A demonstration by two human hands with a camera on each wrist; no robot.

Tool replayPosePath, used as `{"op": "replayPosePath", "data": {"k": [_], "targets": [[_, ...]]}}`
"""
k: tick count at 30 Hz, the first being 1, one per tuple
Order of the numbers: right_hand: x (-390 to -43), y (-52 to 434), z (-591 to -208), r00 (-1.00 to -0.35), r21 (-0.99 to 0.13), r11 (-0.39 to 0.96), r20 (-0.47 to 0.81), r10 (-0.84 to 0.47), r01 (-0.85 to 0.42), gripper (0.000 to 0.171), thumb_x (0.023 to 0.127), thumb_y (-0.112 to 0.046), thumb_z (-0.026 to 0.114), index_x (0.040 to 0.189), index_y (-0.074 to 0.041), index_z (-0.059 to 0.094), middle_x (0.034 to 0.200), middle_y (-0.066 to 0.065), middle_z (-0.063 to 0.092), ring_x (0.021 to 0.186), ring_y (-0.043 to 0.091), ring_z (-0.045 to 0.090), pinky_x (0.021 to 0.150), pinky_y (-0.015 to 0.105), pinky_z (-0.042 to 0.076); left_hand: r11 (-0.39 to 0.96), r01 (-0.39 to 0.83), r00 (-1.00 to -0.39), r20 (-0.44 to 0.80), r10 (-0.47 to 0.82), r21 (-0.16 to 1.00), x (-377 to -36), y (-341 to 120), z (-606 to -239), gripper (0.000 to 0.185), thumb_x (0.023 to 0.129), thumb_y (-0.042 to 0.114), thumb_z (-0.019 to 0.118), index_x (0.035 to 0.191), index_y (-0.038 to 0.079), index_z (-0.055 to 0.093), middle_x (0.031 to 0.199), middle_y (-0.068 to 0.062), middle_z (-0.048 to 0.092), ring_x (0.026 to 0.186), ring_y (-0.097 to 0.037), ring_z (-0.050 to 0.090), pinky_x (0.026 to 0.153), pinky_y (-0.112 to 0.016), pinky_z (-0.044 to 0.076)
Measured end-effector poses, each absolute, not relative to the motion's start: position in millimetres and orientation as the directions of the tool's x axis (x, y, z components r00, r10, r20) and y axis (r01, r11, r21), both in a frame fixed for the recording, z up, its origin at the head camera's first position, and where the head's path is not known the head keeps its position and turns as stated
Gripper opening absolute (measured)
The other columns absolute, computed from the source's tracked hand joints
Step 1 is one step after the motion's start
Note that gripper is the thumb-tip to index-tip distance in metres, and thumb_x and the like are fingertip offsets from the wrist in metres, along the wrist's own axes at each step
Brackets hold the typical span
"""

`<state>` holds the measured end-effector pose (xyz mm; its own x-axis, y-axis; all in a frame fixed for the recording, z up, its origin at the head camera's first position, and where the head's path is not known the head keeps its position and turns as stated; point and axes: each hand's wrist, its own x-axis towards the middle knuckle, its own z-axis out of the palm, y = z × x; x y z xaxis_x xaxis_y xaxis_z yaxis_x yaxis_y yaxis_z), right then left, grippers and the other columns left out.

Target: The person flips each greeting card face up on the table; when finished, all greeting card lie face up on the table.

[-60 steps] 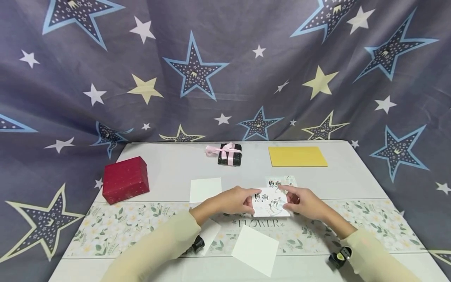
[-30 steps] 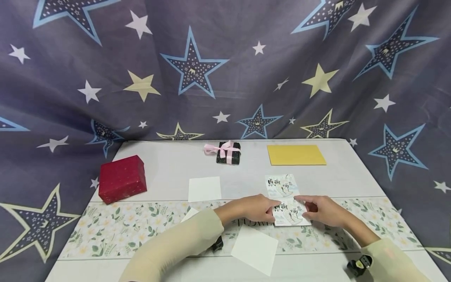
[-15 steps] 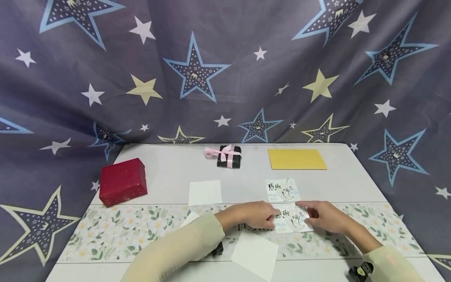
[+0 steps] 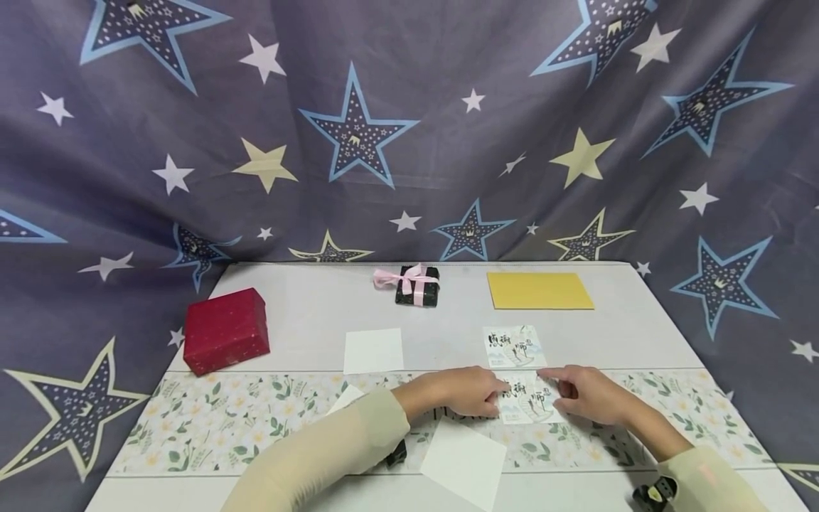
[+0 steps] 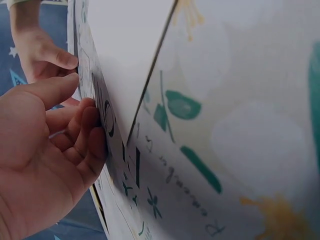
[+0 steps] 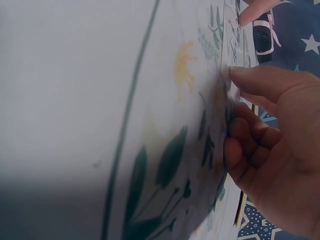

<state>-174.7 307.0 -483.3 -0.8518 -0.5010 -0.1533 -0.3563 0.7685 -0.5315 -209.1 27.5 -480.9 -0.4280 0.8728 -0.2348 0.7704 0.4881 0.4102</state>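
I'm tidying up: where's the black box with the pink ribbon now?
In the head view, the black box sits centrally near the far edge of the table, between the red box on the left and the yellow sheet on the right.

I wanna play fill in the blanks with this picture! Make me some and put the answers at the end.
1. The leftmost box is coloured ____.
2. The ribbon on the small black box is coloured ____.
3. The flat rectangle to the right of that black box is coloured ____.
4. The left hand and right hand are at the ____ (nearer or farther) of the two printed cards.

Missing words: red; pink; yellow; nearer.
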Motion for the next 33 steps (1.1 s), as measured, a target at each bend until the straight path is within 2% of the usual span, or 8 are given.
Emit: {"op": "replayPosePath", "data": {"k": [3,5,10,16,19,25,33], "targets": [[-177,306,-482,-0.839,-0.532,0.752,-0.133,-0.527,-0.388,0.055,0.091,-0.013,0.074,0.142,-0.003,0.058,0.077,-0.009,0.052,0.066,0.0,0.043,0.06,0.022,0.039,0.484,0.772,-0.431,-0.221,0.875,0.411,-210,24,-481,0.051,0.1,0.025,0.063,0.148,0.011,0.053,0.073,0.011,0.053,0.063,0.001,0.046,0.063,-0.012,0.037],[-177,305,-480,-0.834,-0.535,0.738,-0.105,-0.541,-0.411,0.055,0.091,-0.012,0.074,0.142,-0.002,0.057,0.078,-0.009,0.052,0.067,-0.001,0.043,0.06,0.022,0.04,0.484,0.772,-0.437,-0.21,0.875,0.412,-211,20,-479,0.042,0.1,0.024,0.063,0.14,0.012,0.059,0.076,0.01,0.054,0.066,0.0,0.047,0.065,-0.013,0.039],[-176,299,-475,-0.837,-0.541,0.705,-0.003,-0.546,-0.458,0.056,0.09,-0.01,0.075,0.14,0.003,0.056,0.081,-0.008,0.054,0.07,-0.001,0.044,0.061,0.021,0.043,0.509,0.755,-0.477,-0.185,0.859,0.413,-216,1,-469,0.036,0.099,0.022,0.062,0.134,0.013,0.064,0.085,0.009,0.056,0.078,-0.001,0.049,0.076,-0.016,0.042],[-182,279,-468,-0.823,-0.542,0.67,0.075,-0.563,-0.508,0.052,0.091,-0.008,0.072,0.139,0.006,0.056,0.089,-0.006,0.061,0.074,-0.002,0.053,0.064,0.021,0.05,0.58,0.685,-0.577,-0.159,0.801,0.441,-223,-33,-461,0.044,0.101,0.027,0.061,0.143,0.014,0.059,0.11,0.006,0.064,0.095,-0.002,0.057,0.094,-0.02,0.049],[-188,265,-466,-0.811,-0.547,0.653,0.086,-0.578,-0.523,0.051,0.093,-0.009,0.071,0.14,0.005,0.055,0.09,-0.004,0.063,0.076,-0.001,0.055,0.064,0.022,0.051,0.606,0.638,-0.625,-0.141,0.768,0.475,-225,-55,-457,0.044,0.101,0.026,0.062,0.142,0.012,0.059,0.119,0.0,0.066,0.102,-0.008,0.062,0.097,-0.026,0.052],[-206,235,-467,-0.8,-0.535,0.647,0.096,-0.593,-0.543,0.052,0.094,-0.012,0.07,0.142,0.003,0.055,0.09,-0.006,0.066,0.076,0.001,0.057,0.065,0.022,0.051,0.63,0.573,-0.702,-0.083,0.707,0.524,-235,-99,-451,0.044,0.098,0.018,0.065,0.14,0.006,0.06,0.119,-0.009,0.066,0.108,-0.022,0.065,0.094,-0.036,0.054],[-226,183,-469,-0.814,-0.549,0.658,0.074,-0.576,-0.516,0.055,0.091,-0.014,0.072,0.141,0.002,0.056,0.09,-0.003,0.069,0.073,0.003,0.058,0.07,0.023,0.052,0.745,0.42,-0.831,-0.11,0.545,0.517,-244,-157,-448,0.052,0.094,0.015,0.068,0.143,0.003,0.056,0.122,-0.014,0.063,0.114,-0.027,0.063,0.098,-0.043,0.053]]}}
